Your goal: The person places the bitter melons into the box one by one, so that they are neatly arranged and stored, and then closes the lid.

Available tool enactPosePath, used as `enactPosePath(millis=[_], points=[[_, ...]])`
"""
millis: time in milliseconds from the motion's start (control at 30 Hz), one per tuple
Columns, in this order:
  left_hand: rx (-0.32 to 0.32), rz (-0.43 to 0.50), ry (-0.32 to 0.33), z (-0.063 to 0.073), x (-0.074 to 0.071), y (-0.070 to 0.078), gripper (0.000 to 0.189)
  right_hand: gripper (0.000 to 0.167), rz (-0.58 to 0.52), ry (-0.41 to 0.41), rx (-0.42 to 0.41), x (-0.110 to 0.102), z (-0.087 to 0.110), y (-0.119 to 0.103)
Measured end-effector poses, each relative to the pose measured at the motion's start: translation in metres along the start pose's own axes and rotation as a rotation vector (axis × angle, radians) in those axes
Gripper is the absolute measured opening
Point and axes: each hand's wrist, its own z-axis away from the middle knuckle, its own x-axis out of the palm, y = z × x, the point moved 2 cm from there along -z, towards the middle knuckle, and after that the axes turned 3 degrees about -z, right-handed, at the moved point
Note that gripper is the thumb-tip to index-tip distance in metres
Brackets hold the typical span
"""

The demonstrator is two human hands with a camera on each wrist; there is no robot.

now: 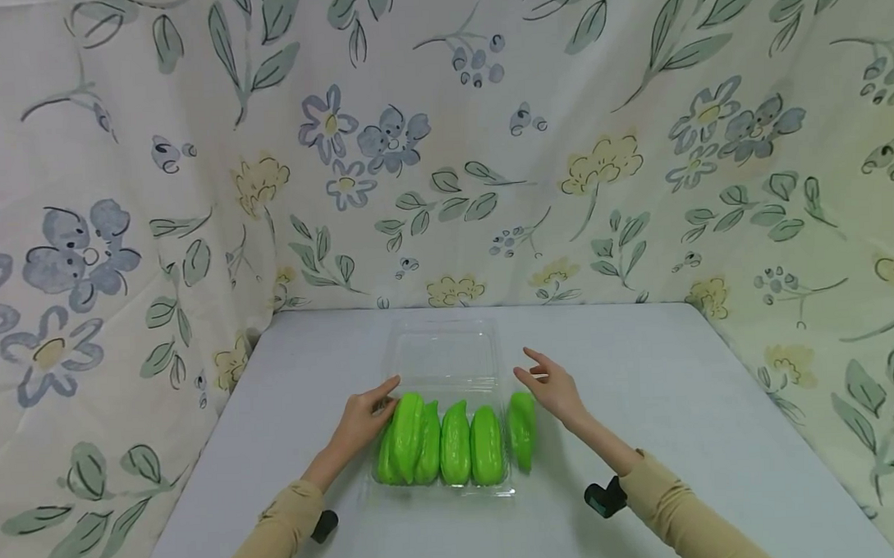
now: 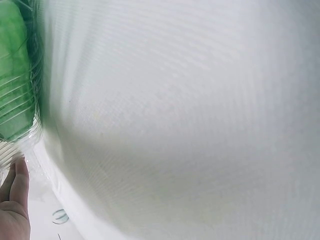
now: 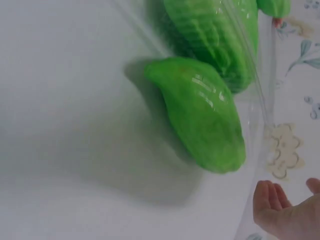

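An opened clear plastic clamshell box point(image 1: 508, 492) holds several glossy bright-green vegetables point(image 1: 455, 447), long and lightly ridged with tapered ends. At the box's left side is my left hand point(image 1: 359, 417), its fingertips right at the rim by the leftmost pieces; in the left wrist view its fingers look fairly straight at the box's corner. One more loose green vegetable point(image 3: 202, 115) lies on the table just right of the box. Just above and beyond that piece hangs my right hand point(image 1: 556, 388), fingers loosely bent and nothing held.
The clear lid point(image 1: 442, 353) lies folded back behind the box. Everything stands on a white table point(image 1: 605, 372), with a flower-printed curtain point(image 1: 442, 148) along its back and sides. A dark device point(image 1: 606, 498) is strapped at the right wrist, another dark device point(image 1: 325, 526) at the left.
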Motion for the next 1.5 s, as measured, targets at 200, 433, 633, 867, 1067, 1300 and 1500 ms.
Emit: enactPosePath(millis=[200,433,633,867,1067,1300,1500], points=[[0.004,-0.007,0.007,0.001,0.001,-0.001,0.039,0.054,0.035,0.020,0.048,-0.011,-0.005,0.010],[0.004,0.001,0.006,0.001,0.000,-0.002,0.040,0.055,0.047,0.008,0.087,-0.017,-0.006,0.019],[0.019,0.000,0.011,0.001,0.000,-0.002,0.040,0.058,0.041,-0.053,0.120,-0.016,-0.002,0.021],[0.031,-0.006,0.015,0.001,0.001,-0.003,0.039,0.057,0.045,-0.152,0.174,-0.006,0.002,0.028],[0.020,-0.002,0.005,0.002,0.001,-0.003,0.038,0.056,0.046,-0.239,0.185,0.002,0.006,0.032],[0.004,-0.001,-0.006,0.002,0.001,-0.003,0.039,0.057,0.077,-0.280,0.158,0.010,0.007,0.036],[-0.007,0.000,-0.006,0.001,0.002,-0.003,0.039,0.060,0.067,-0.291,0.143,0.014,0.007,0.040]])
